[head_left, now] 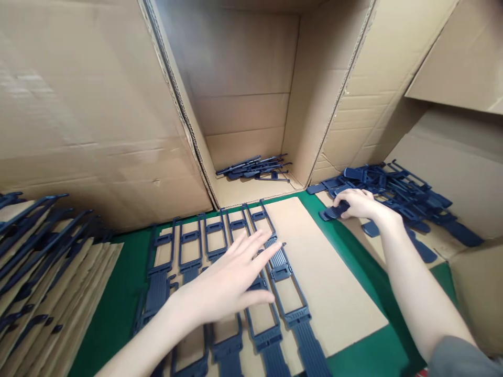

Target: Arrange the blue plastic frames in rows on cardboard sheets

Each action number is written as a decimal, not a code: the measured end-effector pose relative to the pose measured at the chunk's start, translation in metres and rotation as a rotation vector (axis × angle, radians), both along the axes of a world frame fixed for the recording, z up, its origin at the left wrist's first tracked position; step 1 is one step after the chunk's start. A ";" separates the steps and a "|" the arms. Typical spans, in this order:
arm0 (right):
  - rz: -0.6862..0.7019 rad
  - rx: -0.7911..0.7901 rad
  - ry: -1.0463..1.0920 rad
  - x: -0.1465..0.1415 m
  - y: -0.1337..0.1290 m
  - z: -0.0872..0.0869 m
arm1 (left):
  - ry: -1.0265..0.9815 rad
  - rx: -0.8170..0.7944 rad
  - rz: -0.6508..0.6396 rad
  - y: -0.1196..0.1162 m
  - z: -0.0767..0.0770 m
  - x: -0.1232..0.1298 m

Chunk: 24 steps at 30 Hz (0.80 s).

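My left hand (236,277) spreads its fingers, palm down, over rows of dark blue plastic frames (291,293) with ribbed ends. These frames lie side by side on a flat cardboard sheet (334,293). At the right, my right hand (356,203) curls its fingers round the end of a dark blue plastic part (335,211). That part is at the near left edge of a tangled heap of similar plastic parts (393,188). My wrist and fingers hide some of the frames beneath the left hand.
An upright open cardboard box (251,115) stands at the back with several thin blue parts (255,168) inside. To the left is a stack of cardboard sheets (78,293) layered with blue parts. Cardboard walls (78,104) border the green tabletop (361,351).
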State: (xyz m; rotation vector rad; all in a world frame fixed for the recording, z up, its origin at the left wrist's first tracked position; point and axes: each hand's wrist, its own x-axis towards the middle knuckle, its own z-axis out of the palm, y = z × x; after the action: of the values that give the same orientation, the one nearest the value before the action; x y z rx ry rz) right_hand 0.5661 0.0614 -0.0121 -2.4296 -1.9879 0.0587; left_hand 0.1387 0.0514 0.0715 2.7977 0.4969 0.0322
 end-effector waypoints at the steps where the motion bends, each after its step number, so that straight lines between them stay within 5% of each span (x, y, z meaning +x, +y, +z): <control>1: 0.007 -0.013 0.005 0.001 0.003 0.001 | 0.006 -0.009 0.011 0.006 -0.009 0.011; 6: 0.048 -0.042 0.026 0.003 0.013 -0.003 | 0.008 0.088 0.126 0.032 -0.058 0.046; 10: 0.091 -0.050 0.036 0.005 0.014 -0.005 | -0.025 0.121 0.115 0.035 -0.081 0.051; 16: 0.152 -0.003 0.112 0.015 0.012 0.008 | -0.011 0.128 0.117 0.032 -0.083 0.050; 24: 0.073 0.331 0.233 0.032 -0.011 0.039 | 0.000 0.139 0.115 0.033 -0.086 0.050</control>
State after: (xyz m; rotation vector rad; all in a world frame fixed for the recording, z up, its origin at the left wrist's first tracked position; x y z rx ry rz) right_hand 0.5977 0.0500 0.0267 -2.0461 -1.8184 0.0101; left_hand 0.1891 0.0843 -0.0149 2.9007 0.6799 0.0943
